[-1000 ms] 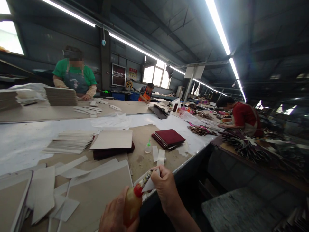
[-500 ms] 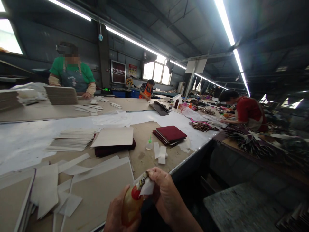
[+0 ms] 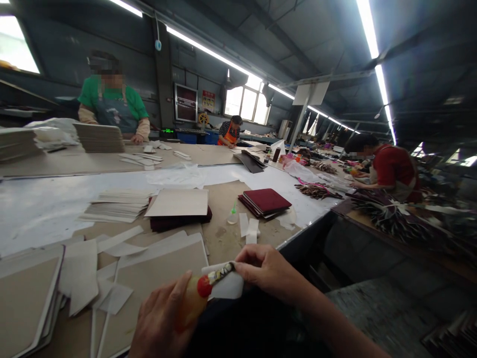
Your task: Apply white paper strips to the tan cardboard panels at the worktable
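Note:
My left hand (image 3: 160, 323) is wrapped round a yellowish glue bottle with a red cap (image 3: 194, 298) at the bottom of the view, near the table's front edge. My right hand (image 3: 268, 271) pinches a narrow patterned strip with a white piece (image 3: 223, 278) held against the bottle's red tip. Both hands hover just over the edge of the brown worktable (image 3: 223, 238).
Cardboard panels (image 3: 160, 278), white paper strips (image 3: 249, 229), a stack of white sheets (image 3: 115, 206), dark red covers (image 3: 266, 201) and a small clear bottle (image 3: 232, 215) lie on the table. A person in green (image 3: 112, 107) and one in red (image 3: 387, 166) work nearby.
My right hand has shifted to the right and flattened out, stretching the strip sideways from the bottle's tip. The view has tilted slightly downward.

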